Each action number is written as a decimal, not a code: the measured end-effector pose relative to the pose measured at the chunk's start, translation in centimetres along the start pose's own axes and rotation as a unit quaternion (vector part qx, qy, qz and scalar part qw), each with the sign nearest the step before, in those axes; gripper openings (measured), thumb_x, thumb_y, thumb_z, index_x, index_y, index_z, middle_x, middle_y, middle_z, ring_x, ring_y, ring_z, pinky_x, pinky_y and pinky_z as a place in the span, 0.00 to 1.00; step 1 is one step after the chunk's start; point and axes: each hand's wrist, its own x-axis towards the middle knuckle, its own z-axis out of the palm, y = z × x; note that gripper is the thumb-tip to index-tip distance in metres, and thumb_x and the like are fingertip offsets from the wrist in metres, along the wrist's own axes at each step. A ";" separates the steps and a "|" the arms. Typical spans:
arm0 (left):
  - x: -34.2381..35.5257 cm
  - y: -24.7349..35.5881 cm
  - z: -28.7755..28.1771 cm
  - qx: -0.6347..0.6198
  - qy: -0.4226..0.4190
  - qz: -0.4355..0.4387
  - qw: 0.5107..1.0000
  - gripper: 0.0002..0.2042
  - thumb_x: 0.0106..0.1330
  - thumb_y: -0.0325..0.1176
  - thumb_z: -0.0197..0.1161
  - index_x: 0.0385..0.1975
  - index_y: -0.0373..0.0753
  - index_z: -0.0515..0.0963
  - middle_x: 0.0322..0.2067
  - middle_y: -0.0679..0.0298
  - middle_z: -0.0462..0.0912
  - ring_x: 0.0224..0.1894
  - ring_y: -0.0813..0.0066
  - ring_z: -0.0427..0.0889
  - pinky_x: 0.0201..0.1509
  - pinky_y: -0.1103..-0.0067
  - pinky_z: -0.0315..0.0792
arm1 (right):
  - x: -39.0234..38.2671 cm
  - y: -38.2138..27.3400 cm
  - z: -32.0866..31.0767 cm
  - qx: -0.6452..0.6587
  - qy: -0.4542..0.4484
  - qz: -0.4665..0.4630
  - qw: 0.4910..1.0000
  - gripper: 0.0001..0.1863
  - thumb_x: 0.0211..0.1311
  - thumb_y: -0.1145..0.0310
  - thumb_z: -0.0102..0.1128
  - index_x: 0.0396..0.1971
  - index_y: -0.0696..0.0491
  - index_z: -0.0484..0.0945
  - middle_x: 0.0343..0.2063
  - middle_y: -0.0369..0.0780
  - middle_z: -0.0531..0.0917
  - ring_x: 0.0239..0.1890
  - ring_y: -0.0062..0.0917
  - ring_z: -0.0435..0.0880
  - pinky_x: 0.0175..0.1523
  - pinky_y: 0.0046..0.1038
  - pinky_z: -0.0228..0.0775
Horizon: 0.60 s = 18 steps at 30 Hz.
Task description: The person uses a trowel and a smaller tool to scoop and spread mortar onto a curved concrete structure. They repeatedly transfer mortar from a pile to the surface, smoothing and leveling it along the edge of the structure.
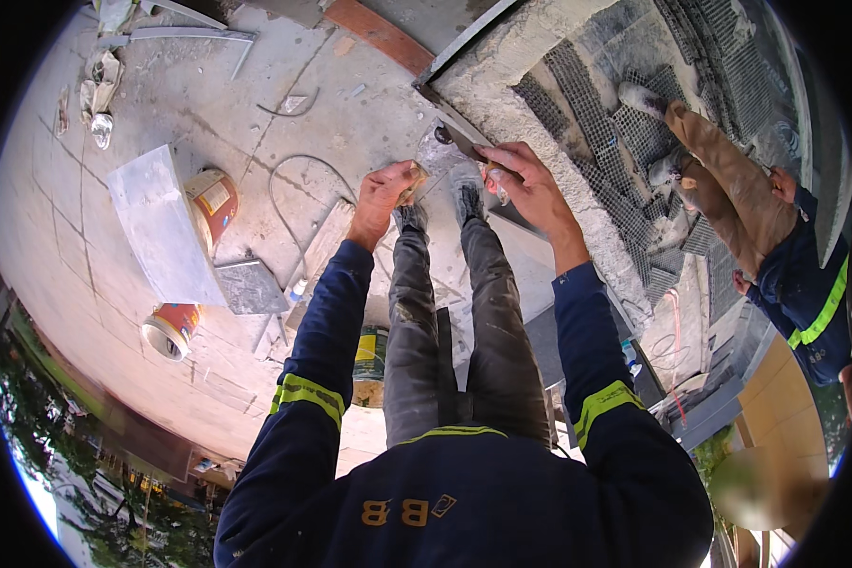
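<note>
My left hand (385, 197) is raised in front of my legs, its fingers pinched round a small tan, crumbly-looking piece (413, 182); I cannot tell exactly what it is. Close beside it, my right hand (528, 182) grips a flat-bladed scraper (466, 144). The dark, narrow blade points up and left, away from the fingers. Part of its handle is hidden in the palm. A gap separates the two hands. Below them my dusty shoes (468, 201) stand on the concrete floor near a raised, rough concrete edge.
At right, a co-worker (786, 256) stands by dark mesh sheets (625, 142) on rough concrete. Left lie a grey-white slab (166, 227) against a red-brown bucket (214, 201), another bucket (168, 333), a dark tile (252, 287) and a loose cable (275, 189). A green bucket (371, 352) sits beside my leg.
</note>
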 end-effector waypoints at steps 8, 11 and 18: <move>-3.9 3.5 1.4 0.034 0.034 0.053 0.997 0.15 0.71 0.38 0.65 0.41 0.30 0.85 0.29 0.68 0.83 0.29 0.81 0.74 0.36 0.80 0.67 | 3.7 3.3 3.5 -0.158 0.082 0.078 0.981 0.22 0.67 0.74 0.60 0.59 0.40 0.83 0.49 0.44 0.79 0.50 0.43 0.83 0.55 0.42 0.77; -5.4 2.9 0.2 0.047 0.066 0.027 0.996 0.15 0.71 0.38 0.65 0.41 0.30 0.86 0.29 0.68 0.83 0.29 0.82 0.75 0.36 0.81 0.67 | 6.3 2.8 5.4 -0.232 0.088 0.107 0.963 0.21 0.66 0.68 0.61 0.58 0.39 0.84 0.49 0.44 0.78 0.54 0.42 0.81 0.58 0.48 0.73; -8.6 1.0 -2.3 0.050 0.106 0.004 0.993 0.15 0.71 0.39 0.65 0.42 0.31 0.86 0.27 0.68 0.82 0.28 0.82 0.75 0.35 0.82 0.67 | 10.0 -1.2 6.6 -0.278 0.038 0.166 0.945 0.22 0.66 0.66 0.59 0.60 0.41 0.83 0.52 0.44 0.77 0.58 0.42 0.78 0.62 0.50 0.69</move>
